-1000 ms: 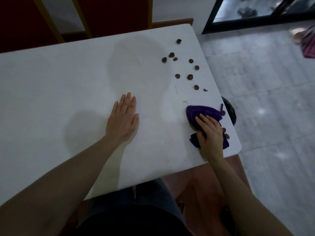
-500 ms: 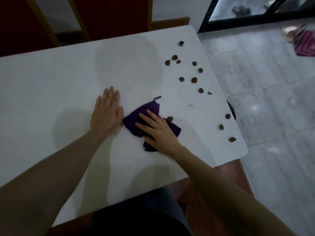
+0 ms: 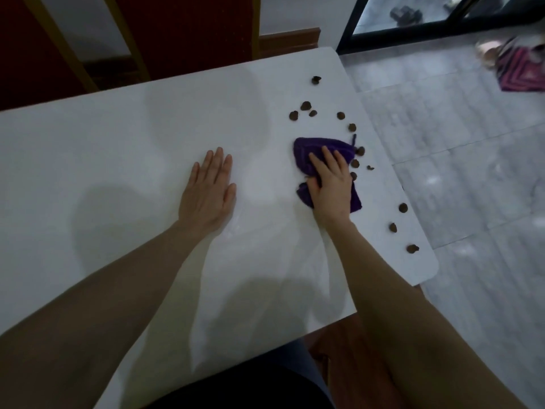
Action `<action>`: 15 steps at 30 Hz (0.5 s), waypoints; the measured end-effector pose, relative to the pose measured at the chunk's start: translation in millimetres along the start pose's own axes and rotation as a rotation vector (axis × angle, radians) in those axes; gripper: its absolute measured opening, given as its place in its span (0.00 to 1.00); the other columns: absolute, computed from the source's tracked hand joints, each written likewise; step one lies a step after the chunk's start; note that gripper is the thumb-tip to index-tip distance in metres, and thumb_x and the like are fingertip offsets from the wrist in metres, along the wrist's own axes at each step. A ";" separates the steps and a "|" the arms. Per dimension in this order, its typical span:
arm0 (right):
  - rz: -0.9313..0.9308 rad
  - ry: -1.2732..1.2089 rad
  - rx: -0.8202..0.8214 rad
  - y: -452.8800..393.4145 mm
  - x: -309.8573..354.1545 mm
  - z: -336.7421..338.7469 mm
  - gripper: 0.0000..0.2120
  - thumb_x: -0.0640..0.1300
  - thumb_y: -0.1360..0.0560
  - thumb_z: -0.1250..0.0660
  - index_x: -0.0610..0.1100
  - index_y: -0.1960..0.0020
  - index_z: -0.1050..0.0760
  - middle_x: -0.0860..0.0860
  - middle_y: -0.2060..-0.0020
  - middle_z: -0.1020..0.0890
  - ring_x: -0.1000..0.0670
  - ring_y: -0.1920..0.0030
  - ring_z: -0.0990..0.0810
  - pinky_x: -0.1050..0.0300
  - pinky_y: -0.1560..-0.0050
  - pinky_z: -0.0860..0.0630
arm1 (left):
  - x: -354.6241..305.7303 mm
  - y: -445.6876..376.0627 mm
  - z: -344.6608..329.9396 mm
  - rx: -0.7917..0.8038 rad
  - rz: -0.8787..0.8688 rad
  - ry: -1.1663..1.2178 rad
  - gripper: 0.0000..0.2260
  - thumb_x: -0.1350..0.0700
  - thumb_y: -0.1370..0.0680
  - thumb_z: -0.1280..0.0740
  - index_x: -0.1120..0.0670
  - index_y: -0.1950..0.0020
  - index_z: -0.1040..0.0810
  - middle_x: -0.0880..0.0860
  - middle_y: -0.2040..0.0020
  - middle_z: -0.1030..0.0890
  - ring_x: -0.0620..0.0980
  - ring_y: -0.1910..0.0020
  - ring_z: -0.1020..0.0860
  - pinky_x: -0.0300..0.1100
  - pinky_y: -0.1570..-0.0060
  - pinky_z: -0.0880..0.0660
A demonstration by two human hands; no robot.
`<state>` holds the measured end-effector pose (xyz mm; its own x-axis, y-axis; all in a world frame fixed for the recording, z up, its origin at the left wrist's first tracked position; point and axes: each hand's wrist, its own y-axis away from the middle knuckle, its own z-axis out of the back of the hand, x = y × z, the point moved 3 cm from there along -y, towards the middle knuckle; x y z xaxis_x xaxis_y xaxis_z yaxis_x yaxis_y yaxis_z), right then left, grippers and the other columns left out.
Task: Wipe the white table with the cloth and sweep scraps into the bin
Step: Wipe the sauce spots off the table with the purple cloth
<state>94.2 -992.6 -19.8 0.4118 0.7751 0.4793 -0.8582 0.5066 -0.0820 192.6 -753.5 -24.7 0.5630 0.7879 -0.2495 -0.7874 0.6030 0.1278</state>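
Now: purple cloth [image 3: 317, 153], bunched, long axis near-to-far, shifted rightward against brown scraps [image 3: 354, 163] on white table [image 3: 132, 143]; right hand [image 3: 331, 184] presses it, fingers curled; left hand [image 3: 208, 191] flat, released.

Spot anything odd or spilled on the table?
Yes: brown scraps lie scattered along the table's right edge, some beside the cloth under the right hand. Nothing looks damaged.

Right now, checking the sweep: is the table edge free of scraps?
No, three brown scraps lie near the white table right edge.
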 end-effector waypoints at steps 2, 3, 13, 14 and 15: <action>-0.048 0.025 -0.032 4.5 -12.5 6.6 0.21 0.42 0.22 0.37 0.49 0.28 0.28 0.50 0.26 0.33 0.45 0.24 0.41 0.47 0.26 0.44 | -0.8 -1.9 -0.1 0.001 -0.004 0.004 0.31 0.46 0.21 0.56 0.56 0.19 0.47 0.55 0.19 0.48 0.53 0.20 0.51 0.51 0.22 0.53; -0.076 0.031 -0.042 6.6 -19.1 10.8 0.21 0.41 0.22 0.37 0.49 0.28 0.28 0.50 0.26 0.32 0.44 0.24 0.41 0.47 0.26 0.44 | -0.6 -3.5 0.0 0.002 -0.006 0.004 0.31 0.46 0.20 0.56 0.56 0.19 0.46 0.55 0.19 0.48 0.53 0.20 0.51 0.51 0.22 0.53; -0.122 -0.089 -0.078 19.6 -48.5 34.4 0.20 0.38 0.24 0.34 0.46 0.32 0.24 0.49 0.30 0.26 0.44 0.30 0.35 0.50 0.28 0.40 | -16.1 -8.0 -3.8 -0.017 0.062 0.012 0.30 0.47 0.20 0.55 0.58 0.20 0.45 0.57 0.19 0.47 0.55 0.20 0.49 0.53 0.22 0.52; -0.095 -0.118 -0.084 18.8 -45.3 35.0 0.20 0.37 0.24 0.33 0.45 0.33 0.24 0.48 0.32 0.24 0.43 0.31 0.33 0.47 0.29 0.37 | -18.6 -8.2 -3.2 -0.024 0.074 0.007 0.30 0.46 0.20 0.55 0.58 0.20 0.44 0.57 0.19 0.46 0.55 0.20 0.49 0.53 0.22 0.51; -0.043 -0.139 -0.088 18.2 -40.1 34.8 0.20 0.37 0.25 0.33 0.44 0.34 0.23 0.48 0.34 0.23 0.42 0.33 0.30 0.45 0.30 0.34 | -20.7 -9.4 -2.3 -0.034 0.083 0.000 0.30 0.46 0.20 0.55 0.58 0.20 0.44 0.57 0.19 0.46 0.55 0.20 0.48 0.53 0.22 0.51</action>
<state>51.4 -1027.6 -10.1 0.3960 0.6949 0.6002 -0.8079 0.5743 -0.1319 187.8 -775.8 -22.9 0.4951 0.8353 -0.2389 -0.8396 0.5308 0.1158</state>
